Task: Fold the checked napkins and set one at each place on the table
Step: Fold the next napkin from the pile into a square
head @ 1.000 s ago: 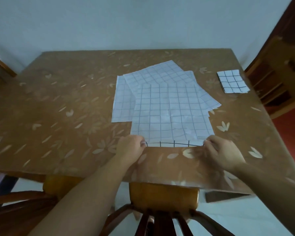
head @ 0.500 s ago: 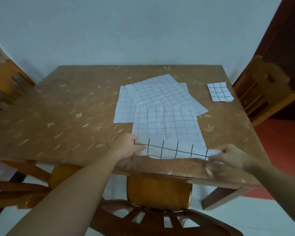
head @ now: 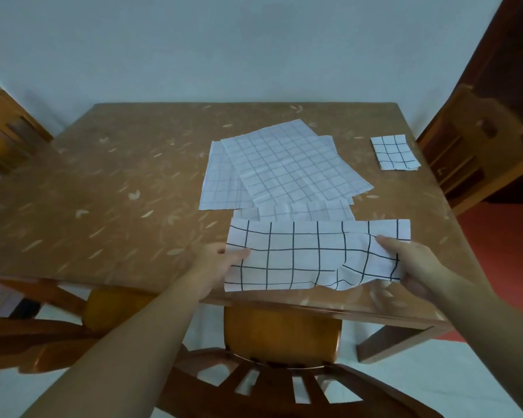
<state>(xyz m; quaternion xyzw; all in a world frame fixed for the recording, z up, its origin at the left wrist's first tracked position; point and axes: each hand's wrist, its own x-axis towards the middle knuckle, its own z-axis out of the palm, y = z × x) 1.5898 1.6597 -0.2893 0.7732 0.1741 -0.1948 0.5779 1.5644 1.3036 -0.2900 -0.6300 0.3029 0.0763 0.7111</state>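
Note:
A white napkin with black checks [head: 302, 254] is lifted off the near part of the brown table [head: 118, 191], its bold-checked side facing me. My left hand [head: 221, 260] grips its left edge and my right hand [head: 411, 263] grips its right edge, where the cloth is crumpled. Behind it lie several flat unfolded napkins [head: 284, 167], overlapping at the table's middle. One small folded napkin [head: 394, 152] lies at the right side of the table.
A wooden chair [head: 281, 333] stands tucked at the near edge, directly below my arms. Another chair [head: 477, 146] stands at the right side and one [head: 6, 137] at the left. A pale wall runs behind the table.
Both hands have raised the near napkin's front edge and carried it up and back over itself, so its bold-checked underside now shows. The camera has also tilted upward.

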